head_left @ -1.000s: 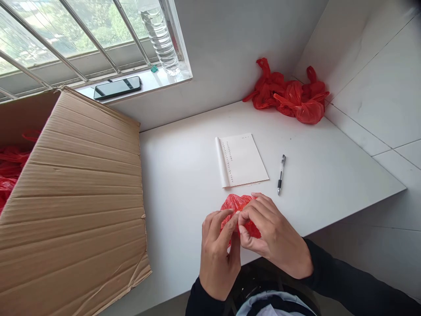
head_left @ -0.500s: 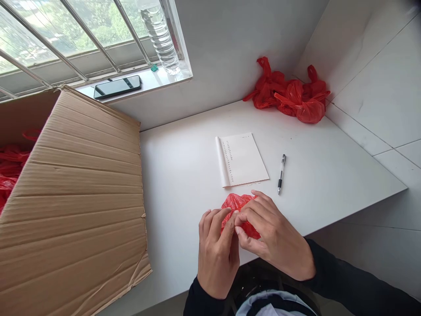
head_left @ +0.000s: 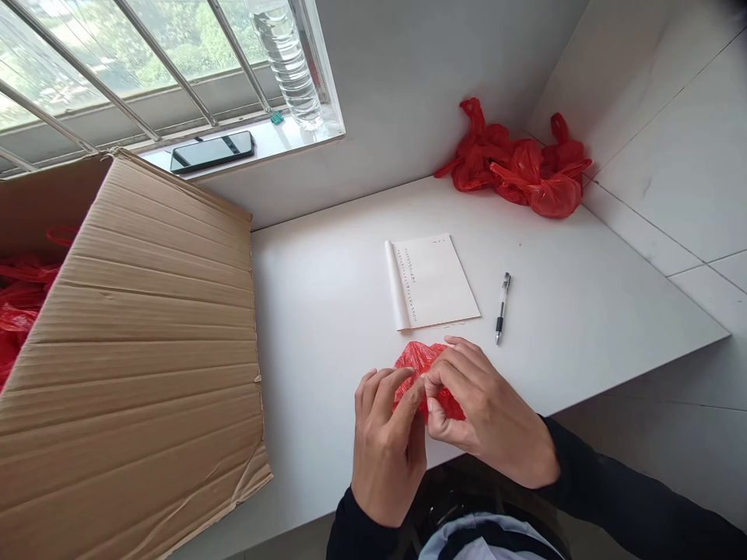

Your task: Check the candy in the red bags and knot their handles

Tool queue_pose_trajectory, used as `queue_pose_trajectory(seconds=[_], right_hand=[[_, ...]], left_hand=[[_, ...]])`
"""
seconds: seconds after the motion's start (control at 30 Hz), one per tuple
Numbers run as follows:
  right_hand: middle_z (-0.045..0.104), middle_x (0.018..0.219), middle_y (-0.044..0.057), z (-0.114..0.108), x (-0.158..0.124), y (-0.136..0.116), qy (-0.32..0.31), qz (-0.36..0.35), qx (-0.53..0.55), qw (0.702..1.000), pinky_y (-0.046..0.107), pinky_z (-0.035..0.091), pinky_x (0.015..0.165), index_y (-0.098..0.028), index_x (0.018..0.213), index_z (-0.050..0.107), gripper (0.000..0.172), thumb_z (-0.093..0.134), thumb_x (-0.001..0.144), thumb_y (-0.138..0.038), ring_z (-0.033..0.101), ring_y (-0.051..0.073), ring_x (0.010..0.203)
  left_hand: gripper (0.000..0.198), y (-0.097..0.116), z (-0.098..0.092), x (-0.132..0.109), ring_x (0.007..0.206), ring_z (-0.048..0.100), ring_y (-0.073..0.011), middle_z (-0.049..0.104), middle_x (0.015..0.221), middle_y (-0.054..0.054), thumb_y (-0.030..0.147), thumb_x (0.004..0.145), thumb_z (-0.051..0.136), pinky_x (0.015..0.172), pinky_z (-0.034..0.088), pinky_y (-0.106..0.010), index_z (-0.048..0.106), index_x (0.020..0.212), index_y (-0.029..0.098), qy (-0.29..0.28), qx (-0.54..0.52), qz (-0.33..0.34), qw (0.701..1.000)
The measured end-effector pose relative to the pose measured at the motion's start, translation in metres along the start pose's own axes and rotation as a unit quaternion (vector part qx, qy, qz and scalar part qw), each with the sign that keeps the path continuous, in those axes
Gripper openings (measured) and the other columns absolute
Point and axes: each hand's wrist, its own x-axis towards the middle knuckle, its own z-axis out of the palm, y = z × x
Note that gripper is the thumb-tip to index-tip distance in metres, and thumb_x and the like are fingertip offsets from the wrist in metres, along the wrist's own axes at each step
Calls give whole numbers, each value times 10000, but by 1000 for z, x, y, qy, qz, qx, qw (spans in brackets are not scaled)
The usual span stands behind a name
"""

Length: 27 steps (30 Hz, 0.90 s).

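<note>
A crumpled red plastic bag [head_left: 417,356] lies at the table's front edge, partly covered by my fingers. My left hand [head_left: 388,435] is closed on its near left side, fingers curled and tips pressed to the plastic. From the right, my right hand [head_left: 484,412] pinches the same bag with thumb and forefinger, its tips close to the left fingertips. The exact bit of plastic between them is hidden. Just beyond the bag lies an open notebook [head_left: 437,280] with handwriting down its left side. A pen [head_left: 503,309] rests to the right of it.
On my left stands a big cardboard box [head_left: 169,334] with red bags [head_left: 23,311] inside. Several tied red bags [head_left: 525,171] sit in the far right corner of the white table [head_left: 315,311]. A phone [head_left: 213,152] and a water bottle [head_left: 290,70] are on the windowsill.
My right hand has shifted slightly, its thumb and forefinger drawing a little away from the left fingertips. The left hand and bag stay nearly in place; the view has moved slightly.
</note>
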Motion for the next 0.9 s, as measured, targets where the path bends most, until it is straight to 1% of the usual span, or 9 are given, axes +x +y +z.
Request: queue_pose_trajectory(seconds=[0.2,0.37,0.47,0.57,0.6,0.63,0.7,0.8,0.9], right_hand=[[576,794,-9,-3,-3,-1,-18,16,31,999,517,365,1137,-202,856,501,99,532,854,-108,526,157,784],[579,795,-15,-3,-3,-1,-32,22,42,998,499,344,1152,-200,850,508,122,562,823,-93,526,152,783],[566,771,-26,-6,-4,4,-45,31,47,997,501,335,1149,-209,819,500,113,543,903,-147,517,150,771],[617,877,-16,-9,-10,13,-82,44,23,995,521,286,1176,-210,923,558,48,547,966,-228,554,164,859],[633,939,-4,-9,-13,17,-97,46,2,994,535,270,1184,-207,998,576,54,572,961,-246,567,177,907],[641,988,10,-8,-16,21,-112,47,-22,992,551,261,1188,-202,1073,581,136,598,949,-254,577,193,946],[648,1008,22,-7,-22,29,-135,48,-56,988,569,262,1186,-196,1138,578,202,608,943,-240,594,207,965],[648,933,-10,-9,-29,41,-145,56,-45,987,547,280,1183,-218,1036,578,79,534,979,-187,607,174,892],[627,872,-25,-20,-31,53,-134,95,-41,986,537,330,1149,-231,932,549,81,503,987,-195,594,163,823]], left_hand=[[466,-1,2,0,1160,524,-267,634,1196,-99,-36,876,501,1030,441,-532,592,1250,226,4,6,0,1000],[440,1,0,1,1156,520,-260,634,1199,-97,-30,874,502,1046,417,-521,597,1228,215,-1,1,9,1000],[463,-2,0,0,1124,529,-251,639,1191,-84,-14,878,525,1015,420,-498,591,1263,235,-4,1,-6,1000],[455,-7,5,-2,1065,542,-252,653,1162,-83,46,877,588,958,439,-475,585,1294,230,-21,-1,-19,1000],[428,-8,8,-3,1037,547,-252,663,1134,-84,68,878,607,941,445,-470,595,1277,222,-27,-3,-24,999],[381,-10,10,-4,1003,554,-248,675,1094,-80,87,881,619,926,449,-465,613,1239,214,-31,-5,-29,999],[246,-13,15,-6,914,566,-225,693,977,-51,107,896,624,900,454,-445,647,1116,215,-29,-15,-40,999],[114,-21,15,-8,820,582,-187,688,845,0,132,931,606,860,460,-401,650,970,230,-9,-32,-72,997],[71,-31,8,-12,815,621,-177,690,849,0,184,962,586,789,491,-348,641,940,224,36,-44,-138,989]])
